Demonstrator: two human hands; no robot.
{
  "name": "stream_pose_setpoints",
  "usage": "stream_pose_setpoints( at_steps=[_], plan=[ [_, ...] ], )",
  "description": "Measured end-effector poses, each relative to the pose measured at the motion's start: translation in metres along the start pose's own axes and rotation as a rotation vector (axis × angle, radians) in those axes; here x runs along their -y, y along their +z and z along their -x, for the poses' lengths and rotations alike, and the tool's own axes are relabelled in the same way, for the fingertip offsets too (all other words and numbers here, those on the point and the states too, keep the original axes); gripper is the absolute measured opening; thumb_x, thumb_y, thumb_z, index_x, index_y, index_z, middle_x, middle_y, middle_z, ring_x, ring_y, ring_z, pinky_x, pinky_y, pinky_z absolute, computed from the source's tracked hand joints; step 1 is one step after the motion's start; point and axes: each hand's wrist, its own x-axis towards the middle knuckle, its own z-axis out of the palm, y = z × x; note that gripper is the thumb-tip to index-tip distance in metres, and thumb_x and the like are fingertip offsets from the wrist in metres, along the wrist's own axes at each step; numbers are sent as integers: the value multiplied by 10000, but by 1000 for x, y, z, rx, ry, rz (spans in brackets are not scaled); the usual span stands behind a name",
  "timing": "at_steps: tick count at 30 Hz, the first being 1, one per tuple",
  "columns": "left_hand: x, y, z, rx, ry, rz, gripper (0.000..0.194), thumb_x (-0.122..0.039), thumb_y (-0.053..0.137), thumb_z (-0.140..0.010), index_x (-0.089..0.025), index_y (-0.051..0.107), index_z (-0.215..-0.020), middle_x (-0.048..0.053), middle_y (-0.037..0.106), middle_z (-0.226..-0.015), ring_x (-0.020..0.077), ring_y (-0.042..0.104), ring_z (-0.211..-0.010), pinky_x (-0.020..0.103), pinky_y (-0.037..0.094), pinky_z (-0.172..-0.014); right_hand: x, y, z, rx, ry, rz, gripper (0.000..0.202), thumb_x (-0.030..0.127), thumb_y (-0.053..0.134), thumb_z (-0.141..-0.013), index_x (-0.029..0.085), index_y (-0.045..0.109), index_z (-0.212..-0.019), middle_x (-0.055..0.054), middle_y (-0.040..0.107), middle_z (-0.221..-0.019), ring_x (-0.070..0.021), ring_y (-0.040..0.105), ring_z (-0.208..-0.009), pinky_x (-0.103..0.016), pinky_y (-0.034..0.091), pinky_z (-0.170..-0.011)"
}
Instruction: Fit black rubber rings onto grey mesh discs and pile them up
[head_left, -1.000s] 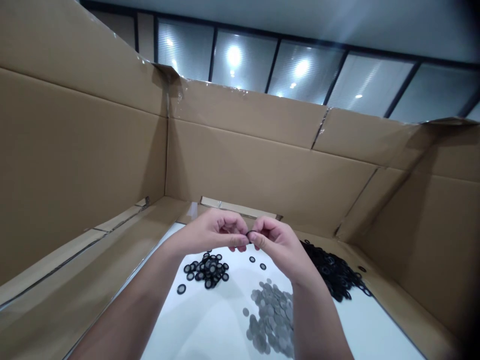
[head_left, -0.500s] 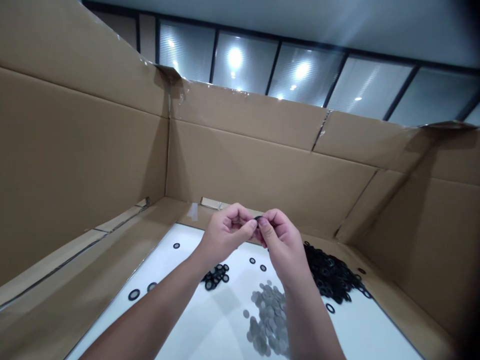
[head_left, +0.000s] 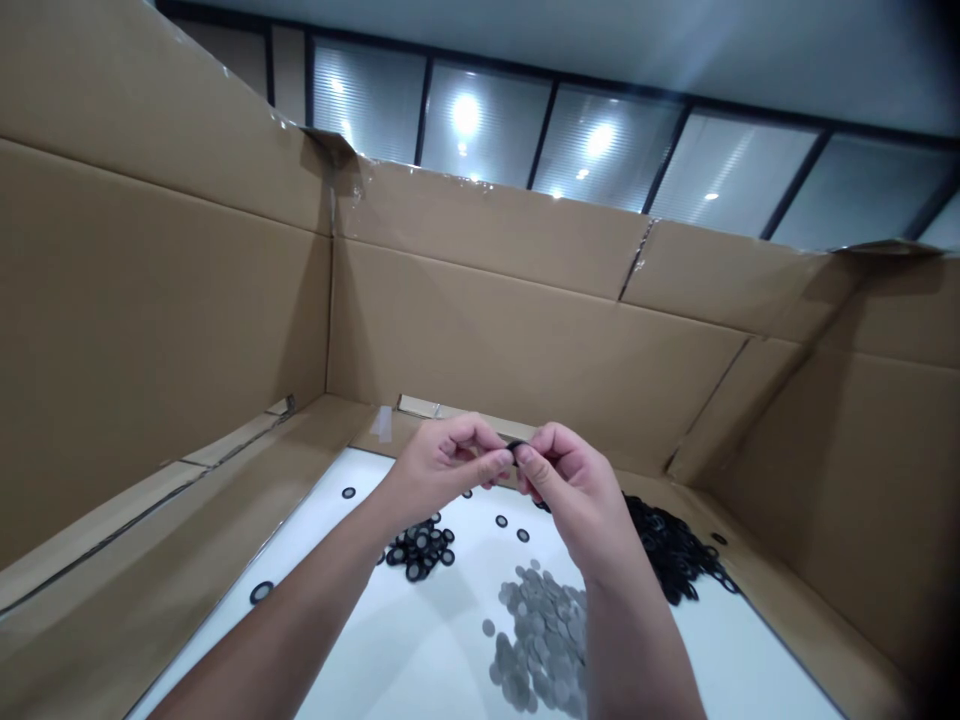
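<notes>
Where cardboard walls (head_left: pixel 480 285) enclosed a white worktop (head_left: pixel 390 655), the left hand (head_left: pixel 446 462) and right hand (head_left: pixel 576 488) met above its far edge. A heap of black rings (head_left: pixel 664 552) lay near the far right corner; grey discs (head_left: pixel 541 632) lay closer to the near edge. One dark piece (head_left: pixel 515 445), apparently ring-shaped and partly covered, sat between the two hands, both pinching it; neither was nearer, and no long axis showed. No writing was legible.

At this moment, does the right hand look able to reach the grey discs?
Probably yes: many grey discs lie uncovered beside the right forearm, though the right hand pinches a black ring.
</notes>
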Motion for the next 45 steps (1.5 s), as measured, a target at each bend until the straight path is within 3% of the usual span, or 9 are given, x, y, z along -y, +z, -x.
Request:
stream_pose_setpoints(
  at_steps=[5, 10, 13, 22, 27, 33, 38, 42, 45],
  plan=[
    [-6, -8, -2, 120, -53, -11, 191, -326, 703, -837, -146, 638, -836, 29, 690, -742, 122, 645, -669, 220, 515, -598, -3, -1, -2, 46, 48, 35, 266, 409, 668, -877, 193, 566, -761, 33, 550, -624, -99, 435, -544, -223, 328, -497],
    [-1, 12, -3, -71, 51, 182, 212, -353, 690, -849, -153, 619, -842, 26, 685, -750, 145, 679, -701, 248, 561, -623, -10, 18, -8, -137, -50, -232, 217, 401, 675, -869, 208, 589, -817, 28, 561, -677, -108, 483, -563, -232, 386, -514],
    [2, 19, -3, -65, 46, 208, 255, -397, 664, -863, -150, 608, -830, 30, 674, -733, 152, 677, -690, 259, 566, -619, -12, 21, -9, -155, -58, -292, 228, 409, 675, -865, 212, 578, -803, 35, 537, -649, -115, 482, -558, -243, 402, -515],
    [-11, -14, 1, 147, 236, -347, 231, -313, 549, -931, -176, 662, -784, 15, 674, -676, 111, 615, -608, 201, 455, -549, -10, 13, -4, 60, 3, -188, 274, 416, 655, -886, 198, 541, -767, 32, 527, -631, -113, 469, -578, -236, 345, -524],
    [-6, -10, 4, 42, 434, -528, 217, -202, 610, -835, -185, 581, -620, -37, 544, -512, 81, 448, -469, 208, 350, -476, -3, 12, 1, 154, 37, -151, 285, 439, 614, -911, 202, 532, -775, 26, 536, -659, -115, 436, -584, -246, 344, -537],
    [2, 7, 4, -176, 540, -530, 202, -137, 593, -763, -185, 532, -577, -45, 527, -486, 68, 424, -440, 191, 346, -458, 4, 9, 4, 190, 50, -108, 283, 429, 583, -935, 198, 523, -783, 33, 518, -651, -115, 430, -605, -253, 337, -563],
    [0, 13, 4, -237, 661, -498, 251, -124, 571, -795, -171, 504, -557, -59, 482, -459, 51, 372, -426, 171, 321, -441, 5, 9, 6, 167, 41, -65, 294, 429, 577, -942, 197, 506, -776, 36, 510, -653, -114, 431, -619, -260, 335, -581],
    [0, 12, 3, -192, 649, -465, 261, -164, 561, -863, -161, 539, -603, -54, 489, -487, 53, 390, -447, 169, 330, -452, 5, 5, 6, 134, 42, -36, 309, 441, 584, -935, 198, 500, -764, 36, 511, -647, -112, 424, -615, -259, 330, -574],
    [1, 3, 1, -32, 558, -438, 238, -228, 534, -922, -155, 610, -709, -32, 547, -553, 64, 466, -490, 172, 375, -485, 5, -1, 5, 135, 65, -24, 301, 438, 603, -924, 198, 507, -771, 41, 518, -631, -102, 406, -586, -250, 317, -551]
  ],
)
